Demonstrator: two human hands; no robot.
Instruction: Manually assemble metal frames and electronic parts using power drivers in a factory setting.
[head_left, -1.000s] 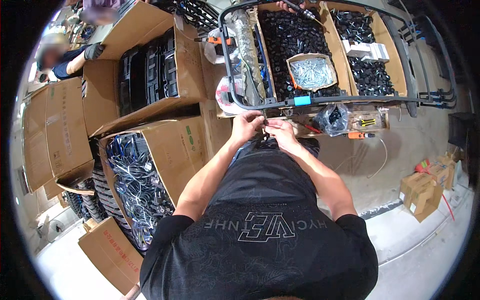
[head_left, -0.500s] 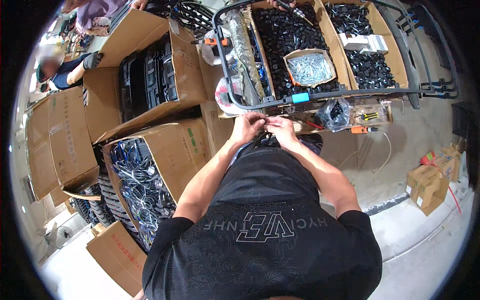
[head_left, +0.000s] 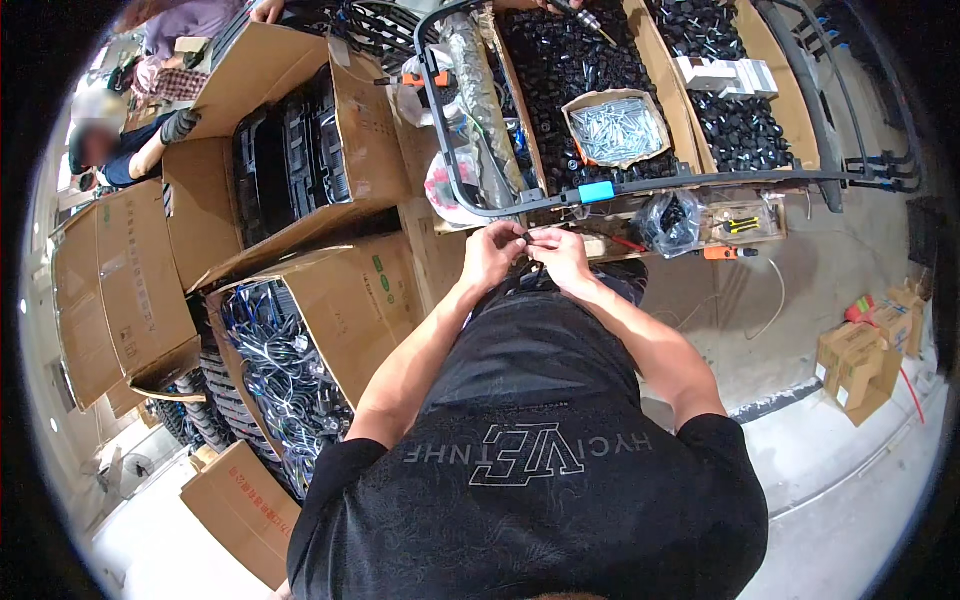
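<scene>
My left hand [head_left: 488,256] and my right hand [head_left: 561,259] meet in front of my waist, fingertips pinched together. Between them is a small dark piece [head_left: 527,238], mostly covered by the fingers, so its kind is unclear. Just beyond my hands runs the near bar of a black tubular frame [head_left: 680,183], which carries a bright blue sleeve [head_left: 596,192]. Inside the frame's outline stands a carton of black knobs [head_left: 545,90]. An open small box of silvery screws [head_left: 618,130] rests on those knobs.
Another carton of black-headed bolts [head_left: 745,135] bears white boxes [head_left: 728,77]. At the far edge another person's hand holds a power screwdriver [head_left: 598,27]. Left are cartons of black plastic parts [head_left: 290,150] and cables [head_left: 285,360]; a gloved person [head_left: 180,124] stands beyond. An orange tool [head_left: 722,253] hangs right.
My hands stay together with only slight finger shifts around the small dark piece. The whole view has moved slightly. At the upper left, the gloved person's arm has shifted a little.
</scene>
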